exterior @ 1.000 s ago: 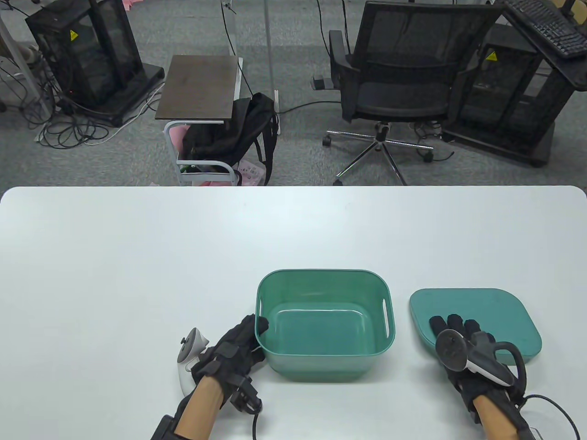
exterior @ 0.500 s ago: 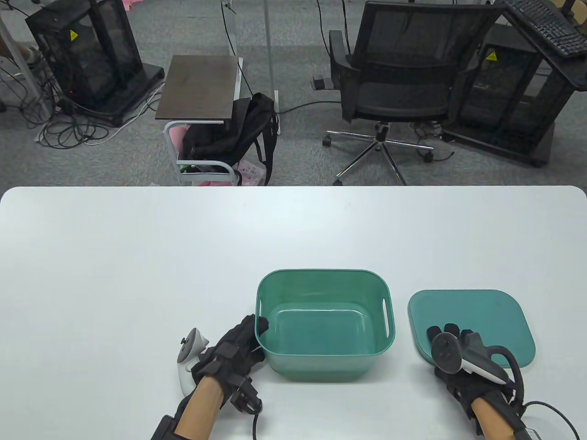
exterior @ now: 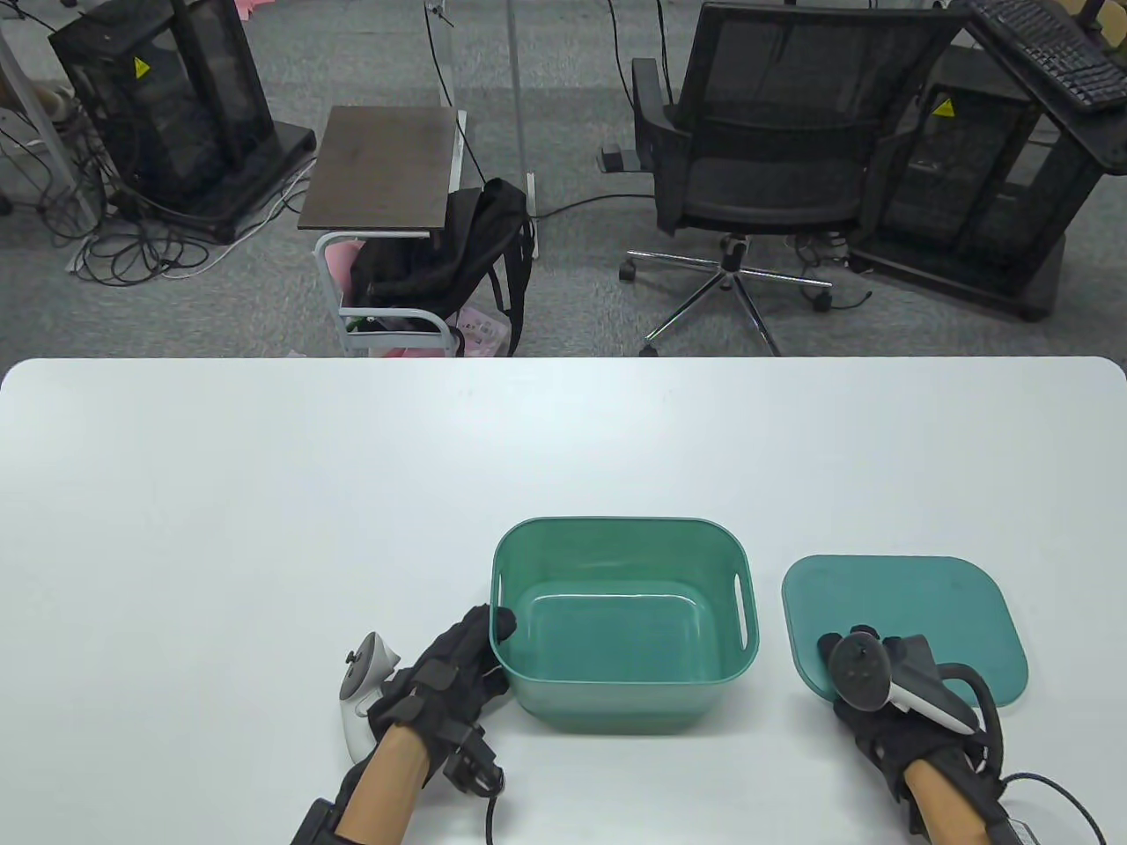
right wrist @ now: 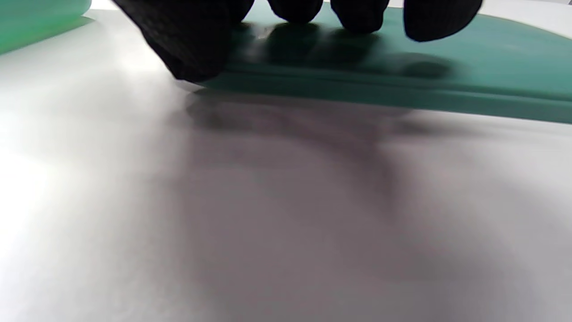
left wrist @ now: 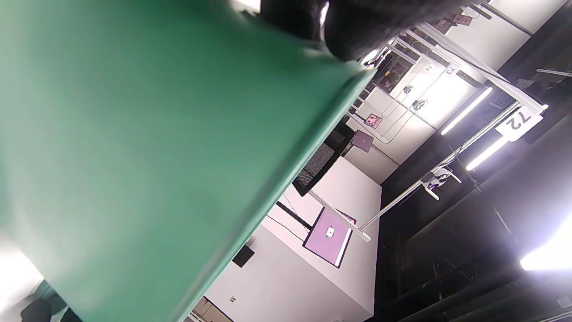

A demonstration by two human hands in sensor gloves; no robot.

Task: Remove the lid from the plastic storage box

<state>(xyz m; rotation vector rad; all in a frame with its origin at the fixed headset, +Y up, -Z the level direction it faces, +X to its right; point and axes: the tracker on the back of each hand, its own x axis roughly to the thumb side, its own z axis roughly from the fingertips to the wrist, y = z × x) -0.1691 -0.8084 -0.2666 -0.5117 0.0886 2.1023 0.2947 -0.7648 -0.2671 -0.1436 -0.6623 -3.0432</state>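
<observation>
Nearest the table's (exterior: pixel 264 493) front edge, the left hand (exterior: pixel 445 682) grips the near-left corner of the storage box (exterior: pixel 623 695), its thumb hooked over the rim and the other fingers against the outer wall; the right hand (exterior: pixel 889 704), toward the front right corner, rests its fingers (right wrist: pixel 295 11) on the near-left edge of the lid (exterior: pixel 916 607), the thumb at that edge, and whether it pinches or merely touches I cannot tell; the lid lies flat on the table, apart from the open box and just to its right, long axis running left to right; so the right hand alone reaches it, and I judge that what remains is to let go and draw back toward the front edge.
</observation>
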